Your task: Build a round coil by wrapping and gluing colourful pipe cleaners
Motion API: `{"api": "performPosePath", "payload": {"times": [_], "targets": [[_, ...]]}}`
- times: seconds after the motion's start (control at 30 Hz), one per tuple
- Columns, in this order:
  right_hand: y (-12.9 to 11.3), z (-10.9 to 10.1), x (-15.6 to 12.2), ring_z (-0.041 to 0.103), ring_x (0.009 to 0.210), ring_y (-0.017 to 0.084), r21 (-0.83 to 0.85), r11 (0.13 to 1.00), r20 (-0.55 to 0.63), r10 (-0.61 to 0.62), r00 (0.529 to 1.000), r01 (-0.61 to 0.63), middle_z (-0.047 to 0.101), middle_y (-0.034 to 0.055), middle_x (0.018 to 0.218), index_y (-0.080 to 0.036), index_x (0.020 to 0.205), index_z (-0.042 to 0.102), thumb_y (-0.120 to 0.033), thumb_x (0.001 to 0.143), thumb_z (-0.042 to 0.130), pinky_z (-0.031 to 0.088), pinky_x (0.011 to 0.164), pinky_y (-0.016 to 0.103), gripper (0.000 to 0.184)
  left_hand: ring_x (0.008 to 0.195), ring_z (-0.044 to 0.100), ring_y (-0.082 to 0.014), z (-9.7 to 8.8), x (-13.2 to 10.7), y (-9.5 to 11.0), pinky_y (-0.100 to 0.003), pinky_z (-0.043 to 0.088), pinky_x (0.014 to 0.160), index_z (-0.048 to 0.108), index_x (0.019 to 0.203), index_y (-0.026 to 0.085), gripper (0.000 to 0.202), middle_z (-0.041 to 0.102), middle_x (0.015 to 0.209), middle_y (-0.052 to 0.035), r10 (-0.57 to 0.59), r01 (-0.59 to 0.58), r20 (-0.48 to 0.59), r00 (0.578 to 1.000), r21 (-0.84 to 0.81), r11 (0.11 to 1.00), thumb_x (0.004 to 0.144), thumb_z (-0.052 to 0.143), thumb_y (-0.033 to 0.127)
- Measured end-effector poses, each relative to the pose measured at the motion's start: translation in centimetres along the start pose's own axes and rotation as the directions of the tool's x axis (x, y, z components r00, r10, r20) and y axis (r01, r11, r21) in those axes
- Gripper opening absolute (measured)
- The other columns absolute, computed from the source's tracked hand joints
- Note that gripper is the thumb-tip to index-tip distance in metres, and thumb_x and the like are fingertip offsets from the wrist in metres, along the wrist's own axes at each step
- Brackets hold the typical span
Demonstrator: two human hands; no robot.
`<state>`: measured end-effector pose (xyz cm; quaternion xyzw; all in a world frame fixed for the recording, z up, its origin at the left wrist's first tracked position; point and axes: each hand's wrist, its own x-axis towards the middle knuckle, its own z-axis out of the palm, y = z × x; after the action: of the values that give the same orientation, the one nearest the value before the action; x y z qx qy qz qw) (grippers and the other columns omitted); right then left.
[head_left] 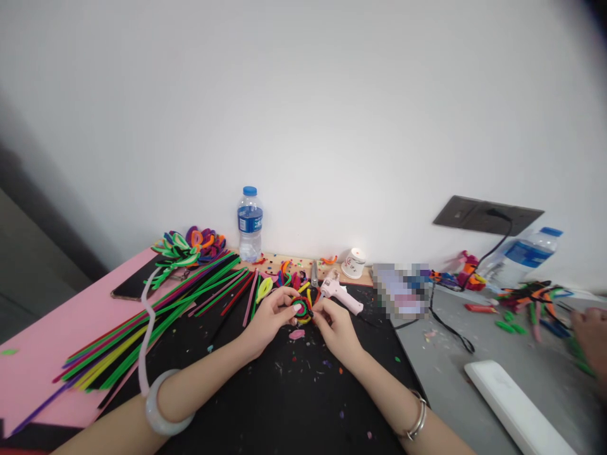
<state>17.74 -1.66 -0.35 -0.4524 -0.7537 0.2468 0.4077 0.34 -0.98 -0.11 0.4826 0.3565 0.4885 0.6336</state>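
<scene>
Between my two hands, over the black mat [284, 392], is a small round coil of pipe cleaner [300, 308] in green, red, yellow and black. My left hand [275, 316] pinches its left side, thumb on top. At its right edge, the fingers of my right hand [334, 325] are closed on it as well. A pale pink glue gun [340, 296] lies just behind my right hand. One loop of yellow pipe cleaner [264, 288] lies beyond my left hand, and a pink piece [296, 334] rests on the mat just below the coil.
Long pipe cleaners [156, 338] spread across the left, near a phone [137, 278] and a pile of looped ones [202, 246]. A water bottle [250, 224] and a paper cup [353, 263] stand by the wall. Another person's hand [590, 335] is at far right, beyond a white bar [515, 404].
</scene>
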Motion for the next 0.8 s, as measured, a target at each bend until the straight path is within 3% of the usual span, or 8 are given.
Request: {"api": "performPosePath", "payload": {"times": [0.5,0.8], "targets": [[0.3,-1.0,0.7,0.049,0.052,0.013,0.170,0.981,0.058,0.086,0.995,-0.095,0.055,-0.0030,0.057,-0.018,0.067,0.058,-0.018,0.080,0.053,0.042,0.052,0.024,0.014,0.065,0.060,-0.0113,-0.2,0.0,-0.3,-0.026,0.049,0.064,0.057,0.101,0.021,0.028,0.058,0.086,0.0015,0.002,-0.012,0.144,0.990,0.069,0.998,0.076,0.067,0.025],[0.1,-1.5,0.9,0.049,0.054,0.013,0.148,0.987,0.058,0.058,0.997,-0.066,0.056,-0.0028,0.057,-0.019,0.066,0.060,-0.019,0.081,0.056,0.039,0.052,0.023,0.016,0.060,0.062,-0.0106,-0.3,0.2,-0.8,-0.025,0.050,0.058,0.053,0.097,0.021,0.028,0.053,0.077,0.0056,0.005,-0.015,0.161,0.987,0.060,0.998,0.075,0.069,0.027]]}}
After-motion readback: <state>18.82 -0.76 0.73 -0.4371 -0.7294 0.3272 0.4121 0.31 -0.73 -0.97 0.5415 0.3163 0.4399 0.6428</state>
